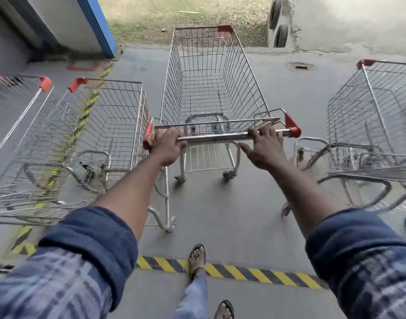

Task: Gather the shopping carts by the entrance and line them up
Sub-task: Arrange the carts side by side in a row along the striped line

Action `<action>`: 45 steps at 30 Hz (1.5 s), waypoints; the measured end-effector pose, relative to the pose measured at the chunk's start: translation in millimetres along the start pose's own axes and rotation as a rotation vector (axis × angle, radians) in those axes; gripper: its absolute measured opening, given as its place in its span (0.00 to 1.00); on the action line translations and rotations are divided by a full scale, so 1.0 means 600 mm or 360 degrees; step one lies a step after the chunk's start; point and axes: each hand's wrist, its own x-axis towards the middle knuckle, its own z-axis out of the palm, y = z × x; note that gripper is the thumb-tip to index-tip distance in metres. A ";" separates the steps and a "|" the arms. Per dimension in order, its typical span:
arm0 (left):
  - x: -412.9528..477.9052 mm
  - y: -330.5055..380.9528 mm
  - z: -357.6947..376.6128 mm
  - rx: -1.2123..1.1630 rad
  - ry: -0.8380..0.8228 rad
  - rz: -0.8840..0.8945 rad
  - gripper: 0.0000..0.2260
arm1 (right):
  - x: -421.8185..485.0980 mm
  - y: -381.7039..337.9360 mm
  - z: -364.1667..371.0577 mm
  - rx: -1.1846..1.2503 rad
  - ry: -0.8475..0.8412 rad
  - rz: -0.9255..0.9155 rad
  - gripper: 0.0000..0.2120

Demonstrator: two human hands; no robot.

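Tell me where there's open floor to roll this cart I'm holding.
Bare floor lies between the middle cart and the right cart, up to the drain cover. Crowded on the left: the left cart sits close beside its handle.

Left cart seemingly touches the middle cart; open floor separates it from the right cart.
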 end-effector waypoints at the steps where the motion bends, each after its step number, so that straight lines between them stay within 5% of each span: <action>1: -0.028 0.000 0.007 -0.0021 -0.0020 -0.0008 0.15 | -0.031 -0.001 0.009 0.0013 0.0001 0.0010 0.30; 8: -0.169 0.005 0.037 -0.0072 0.0004 0.0020 0.11 | -0.190 0.006 0.043 -0.0099 0.0081 -0.0081 0.22; 22: -0.211 0.035 0.009 -0.0068 0.0020 0.0216 0.07 | -0.250 0.006 0.012 -0.0009 0.0159 0.0105 0.18; 28: -0.254 0.038 0.015 -0.0041 -0.0039 0.0203 0.11 | -0.276 0.014 0.009 -0.0033 0.0016 0.0128 0.18; 40: -0.341 -0.037 -0.015 0.0019 0.0052 0.0185 0.12 | -0.343 -0.070 0.040 0.0220 0.0151 0.0052 0.07; 45: -0.375 -0.068 -0.012 0.0036 0.0057 0.0217 0.15 | -0.372 -0.085 0.051 0.0194 0.0137 -0.0005 0.11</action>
